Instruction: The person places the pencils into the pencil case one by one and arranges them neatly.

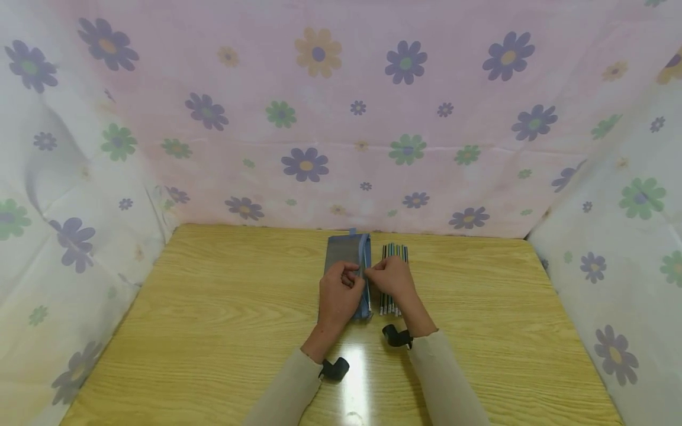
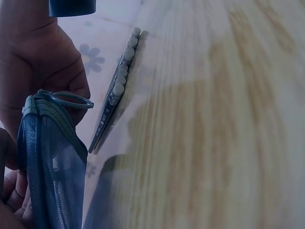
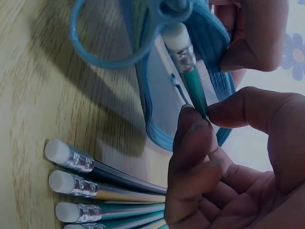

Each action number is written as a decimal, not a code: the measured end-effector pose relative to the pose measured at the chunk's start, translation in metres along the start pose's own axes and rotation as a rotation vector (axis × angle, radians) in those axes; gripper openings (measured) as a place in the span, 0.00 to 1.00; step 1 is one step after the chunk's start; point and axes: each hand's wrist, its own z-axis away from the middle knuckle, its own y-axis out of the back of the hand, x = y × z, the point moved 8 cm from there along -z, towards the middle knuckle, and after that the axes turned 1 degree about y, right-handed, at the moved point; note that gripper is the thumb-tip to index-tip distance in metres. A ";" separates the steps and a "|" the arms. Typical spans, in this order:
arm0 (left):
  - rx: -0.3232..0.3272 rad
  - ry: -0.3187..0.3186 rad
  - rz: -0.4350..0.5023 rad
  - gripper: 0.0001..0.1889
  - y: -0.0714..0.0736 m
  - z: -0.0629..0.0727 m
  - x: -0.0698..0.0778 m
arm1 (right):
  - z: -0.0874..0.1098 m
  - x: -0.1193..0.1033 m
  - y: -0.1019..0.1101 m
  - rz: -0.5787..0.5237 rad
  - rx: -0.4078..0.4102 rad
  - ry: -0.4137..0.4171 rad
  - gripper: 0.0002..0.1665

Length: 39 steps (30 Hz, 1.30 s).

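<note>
1. Two hands work close together over the pouch: the left hand (image 1: 341,293) has its fingers curled, pinching the pouch's edge, while the right hand (image 1: 393,277) pinches a green pencil (image 3: 193,83) between thumb and fingertips.
2. That blue mesh pouch (image 1: 341,248) lies on the wood-grain tabletop (image 1: 224,307), its far end just beside the back edge, where the flowered cloth (image 1: 341,204) rises.
3. Its zipped mouth gapes on the side toward the right hand; the green pencil sits in the opening, eraser end near the zipper's ring (image 3: 75,38).
4. Just right of the pouch, a narrow strip of wood between, lies a row of pencils (image 1: 395,249), erasers toward the person.
5. Both side edges are well apart from the hands, with broad stretches of tabletop on either side.
6. Pale print marks one dark pencil's barrel (image 2: 101,125), too small to read.
</note>
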 end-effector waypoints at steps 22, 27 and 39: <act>-0.011 -0.006 0.036 0.09 -0.002 0.000 0.000 | 0.000 -0.001 -0.005 -0.074 -0.019 -0.028 0.16; -0.008 0.004 0.030 0.09 -0.002 -0.001 0.000 | 0.002 0.001 -0.002 -0.091 -0.016 -0.051 0.15; -0.010 -0.012 0.042 0.10 -0.001 0.001 0.001 | 0.005 0.016 0.009 -0.076 0.031 -0.103 0.12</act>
